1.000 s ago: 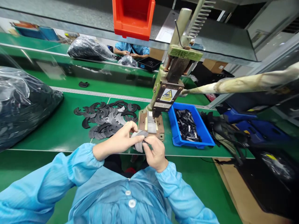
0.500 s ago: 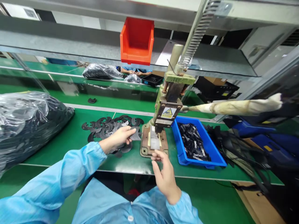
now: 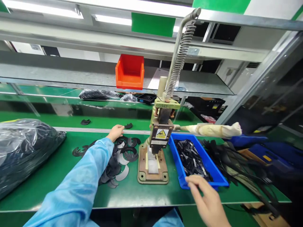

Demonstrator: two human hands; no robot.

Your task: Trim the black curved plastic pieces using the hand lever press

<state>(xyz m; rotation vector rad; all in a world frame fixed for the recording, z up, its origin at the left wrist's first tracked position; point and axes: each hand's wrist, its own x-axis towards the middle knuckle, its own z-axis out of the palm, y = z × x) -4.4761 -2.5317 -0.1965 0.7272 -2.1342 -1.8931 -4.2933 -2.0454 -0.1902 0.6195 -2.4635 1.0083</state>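
Note:
My left hand (image 3: 115, 132) reaches across the pile of black crescent-shaped pieces (image 3: 124, 155) to the rail at the far side of the green bench. Its fingers are stretched toward one black piece (image 3: 128, 126) lying on the belt just beyond, and it holds nothing that I can see. My right hand (image 3: 208, 198) hovers with fingers spread over the front corner of the blue bin (image 3: 176, 157), which is full of small black parts (image 3: 191, 157). Between my hands stands a hand press (image 3: 161, 134) on a brown base (image 3: 142, 170).
The press lever, wrapped in pale cloth (image 3: 213, 129), sticks out to the right above the blue bin. A big plastic bag of black parts (image 3: 21, 151) lies at the left. Black straps (image 3: 236, 160) are heaped at the right. An orange bin (image 3: 129, 72) sits on the shelf above.
My view has tilted up. The left hand went from near the press out to the far rail, and the grey piece it held has left it. The right hand moved right to the blue bin.

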